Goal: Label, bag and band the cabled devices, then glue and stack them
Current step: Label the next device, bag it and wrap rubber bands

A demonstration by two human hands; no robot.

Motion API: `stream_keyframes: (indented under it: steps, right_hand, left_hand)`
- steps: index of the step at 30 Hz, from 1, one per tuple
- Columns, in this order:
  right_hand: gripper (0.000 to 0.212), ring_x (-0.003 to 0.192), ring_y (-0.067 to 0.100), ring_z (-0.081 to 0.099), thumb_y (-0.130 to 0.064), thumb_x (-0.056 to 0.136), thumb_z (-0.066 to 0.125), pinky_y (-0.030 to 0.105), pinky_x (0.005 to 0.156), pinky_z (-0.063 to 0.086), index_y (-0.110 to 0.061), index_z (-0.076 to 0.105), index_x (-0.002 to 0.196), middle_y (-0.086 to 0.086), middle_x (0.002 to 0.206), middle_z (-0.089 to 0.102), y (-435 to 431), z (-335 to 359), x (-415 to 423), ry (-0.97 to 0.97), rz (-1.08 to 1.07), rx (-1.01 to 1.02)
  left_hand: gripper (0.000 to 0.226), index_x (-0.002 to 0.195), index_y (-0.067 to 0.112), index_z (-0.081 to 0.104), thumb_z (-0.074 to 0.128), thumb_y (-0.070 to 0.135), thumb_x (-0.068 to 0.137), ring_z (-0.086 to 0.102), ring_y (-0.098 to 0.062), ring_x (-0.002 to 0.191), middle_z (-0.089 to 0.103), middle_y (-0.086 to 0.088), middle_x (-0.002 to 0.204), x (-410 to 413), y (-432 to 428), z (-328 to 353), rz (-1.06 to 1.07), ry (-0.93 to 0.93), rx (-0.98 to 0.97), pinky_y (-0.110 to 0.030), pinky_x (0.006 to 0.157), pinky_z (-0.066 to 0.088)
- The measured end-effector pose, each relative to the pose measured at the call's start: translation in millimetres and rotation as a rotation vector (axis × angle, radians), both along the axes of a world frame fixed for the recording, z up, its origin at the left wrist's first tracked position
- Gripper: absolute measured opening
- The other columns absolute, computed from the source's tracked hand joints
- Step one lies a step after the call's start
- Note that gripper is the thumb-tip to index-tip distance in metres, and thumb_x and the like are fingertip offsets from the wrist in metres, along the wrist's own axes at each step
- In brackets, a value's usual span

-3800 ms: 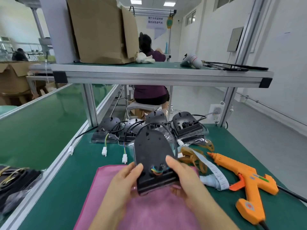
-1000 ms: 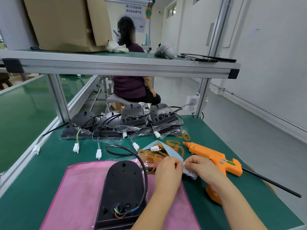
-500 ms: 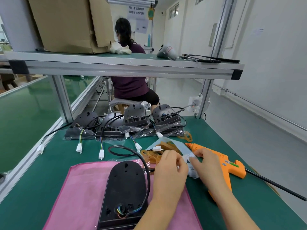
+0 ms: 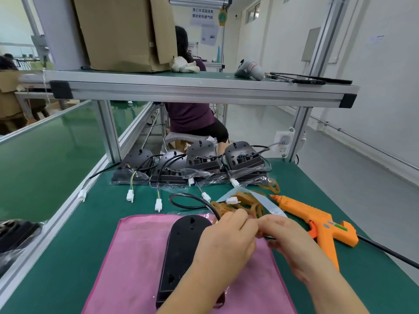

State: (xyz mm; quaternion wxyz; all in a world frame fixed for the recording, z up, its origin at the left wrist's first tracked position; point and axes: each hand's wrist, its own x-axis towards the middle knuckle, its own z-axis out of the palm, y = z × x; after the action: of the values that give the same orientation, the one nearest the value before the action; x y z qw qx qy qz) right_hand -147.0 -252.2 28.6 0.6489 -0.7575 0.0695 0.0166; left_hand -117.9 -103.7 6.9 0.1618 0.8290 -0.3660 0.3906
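A black cabled device (image 4: 181,250) lies flat on the pink cloth (image 4: 136,257), its black cable (image 4: 188,200) looping toward the back. My left hand (image 4: 226,241) and my right hand (image 4: 292,243) meet fingertip to fingertip just right of the device, pinching a small label that the fingers mostly hide. The pale label strip (image 4: 269,203) lies behind my hands beside a heap of tan rubber bands (image 4: 240,205). An orange glue gun (image 4: 317,223) lies at the right. Several bagged devices (image 4: 204,164) stand in a row at the back.
White cable connectors (image 4: 130,196) trail forward from the back row. An aluminium shelf (image 4: 199,89) overhangs the bench and carries a cardboard box (image 4: 127,32). A person sits behind the bench. The glue gun's black cord (image 4: 385,252) runs off to the right.
The device has gone from both hands onto the cloth. My hands took hold of the label at the strip, then drew back together toward the device.
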Motion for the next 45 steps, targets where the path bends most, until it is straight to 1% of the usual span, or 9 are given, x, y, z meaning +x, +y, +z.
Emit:
stream_keyframes:
  steps: [4,7,11,13,19,24,30,38,45]
  right_hand:
    - [0.017,0.069,0.006,0.052,-0.031,0.077,0.067,0.023,0.067,0.041,-0.021,0.066,0.064,-0.004,0.071,0.061,-1,-3,5,-0.022,-0.024,-0.017]
    - [0.024,0.062,-0.003,0.052,-0.026,0.089,0.061,0.018,0.063,0.041,-0.024,0.062,0.065,-0.01,0.071,0.061,-4,-5,20,-0.067,-0.032,-0.129]
    - [0.022,0.074,0.007,0.053,-0.016,0.093,0.056,0.024,0.073,0.042,-0.022,0.057,0.071,-0.014,0.069,0.058,10,-13,50,-0.051,0.148,-0.312]
    - [0.02,0.072,0.007,0.051,-0.016,0.093,0.058,0.023,0.072,0.042,-0.02,0.057,0.073,-0.011,0.071,0.056,23,-17,61,-0.023,0.258,-0.325]
    - [0.025,0.063,0.0,0.045,-0.011,0.089,0.062,0.013,0.064,0.038,-0.022,0.054,0.068,-0.015,0.067,0.049,47,-27,75,0.018,0.39,-0.32]
    - [0.018,0.065,-0.003,0.052,-0.012,0.086,0.067,0.006,0.065,0.043,-0.019,0.062,0.07,-0.011,0.073,0.058,51,-31,74,0.045,0.386,-0.298]
    - [0.016,0.071,-0.005,0.063,-0.018,0.078,0.076,0.007,0.065,0.046,-0.025,0.074,0.065,-0.011,0.075,0.071,53,-33,74,0.095,0.345,-0.275]
    - [0.016,0.071,-0.004,0.064,-0.014,0.077,0.078,0.009,0.067,0.048,-0.024,0.073,0.065,-0.009,0.072,0.072,56,-40,70,0.004,0.326,-0.282]
    - [0.025,0.071,-0.001,0.058,-0.014,0.079,0.075,0.015,0.07,0.046,-0.027,0.066,0.059,-0.011,0.072,0.066,61,-46,73,-0.117,0.324,-0.394]
  left_hand:
    - [0.014,0.077,0.022,0.063,0.054,0.025,0.088,0.055,-0.013,0.071,0.057,0.008,0.077,-2,25,3,-0.037,0.111,-0.048,-0.026,0.055,0.047]
    - [0.019,0.081,0.025,0.06,0.048,0.031,0.093,0.054,-0.009,0.078,0.06,0.013,0.081,9,54,5,0.159,0.465,-0.339,-0.024,0.066,0.04]
    - [0.021,0.073,0.031,0.06,0.055,0.03,0.093,0.058,-0.008,0.081,0.064,0.017,0.08,48,84,-3,0.285,0.963,-0.235,-0.025,0.07,0.043]
    - [0.022,0.07,0.03,0.062,0.059,0.028,0.091,0.058,-0.003,0.071,0.064,0.017,0.075,60,87,-5,0.225,1.062,-0.218,-0.021,0.067,0.045]
    - [0.021,0.063,0.02,0.068,0.073,0.025,0.082,0.044,-0.002,0.043,0.057,0.01,0.05,68,88,-6,0.046,1.442,-0.552,-0.015,0.039,0.03]
    - [0.018,0.061,0.02,0.067,0.074,0.02,0.078,0.043,-0.004,0.046,0.055,0.012,0.05,64,90,-8,0.056,1.443,-0.452,-0.015,0.043,0.032]
    - [0.014,0.07,0.014,0.065,0.07,0.02,0.081,0.046,-0.013,0.069,0.057,-0.001,0.072,61,92,-16,0.057,1.357,-0.324,-0.026,0.065,0.036]
    - [0.018,0.072,0.017,0.064,0.068,0.027,0.086,0.049,-0.013,0.072,0.059,0.001,0.077,60,97,-25,0.112,1.374,-0.319,-0.027,0.069,0.04]
    - [0.026,0.066,0.018,0.055,0.066,0.028,0.087,0.038,-0.015,0.062,0.046,0.0,0.067,58,94,-24,0.135,1.351,-0.323,-0.025,0.058,0.031]
